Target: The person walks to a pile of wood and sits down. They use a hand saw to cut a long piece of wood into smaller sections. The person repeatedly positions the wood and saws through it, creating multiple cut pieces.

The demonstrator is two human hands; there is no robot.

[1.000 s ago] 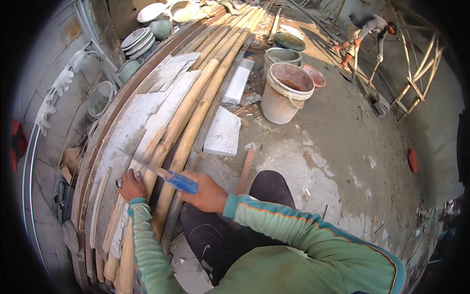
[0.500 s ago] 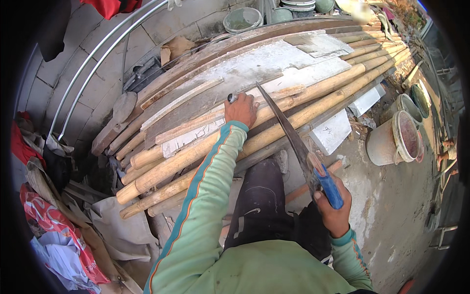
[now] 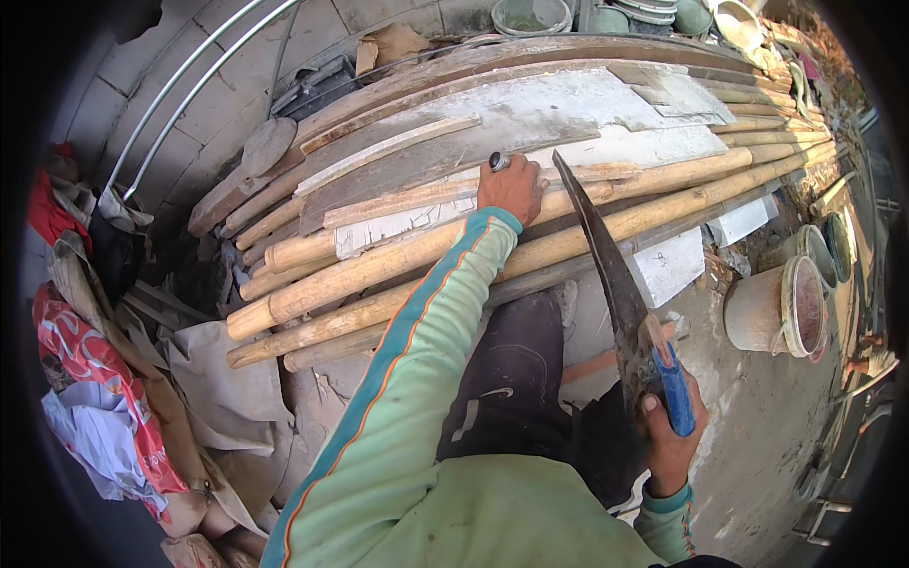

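Note:
My left hand (image 3: 511, 189) has its fingers closed over a narrow light wooden strip (image 3: 587, 173) lying on white-coated boards (image 3: 540, 104) and long bamboo poles (image 3: 350, 265). A small dark metallic object (image 3: 498, 161), too small to name, shows at its fingers. At lower right my right hand (image 3: 674, 431) grips the blue handle (image 3: 677, 398) of a handsaw (image 3: 606, 256). The long, dark blade points up and away from me, its tip over the strip just right of my left hand; whether it touches the wood I cannot tell.
My dark-trousered leg (image 3: 502, 369) is below the poles. A block wall (image 3: 189, 104) with metal tubes (image 3: 156, 142) stands behind. Buckets (image 3: 767, 308) sit at right on concrete (image 3: 739, 445). Crumpled sheets and red cloth (image 3: 95, 417) pile at left, basins (image 3: 530, 17) at the top.
The view has swung left, taking the other worker mostly out of sight. The saw, held crosswise a second ago, now lies angled lengthwise away from me. My left hand stays on the wood.

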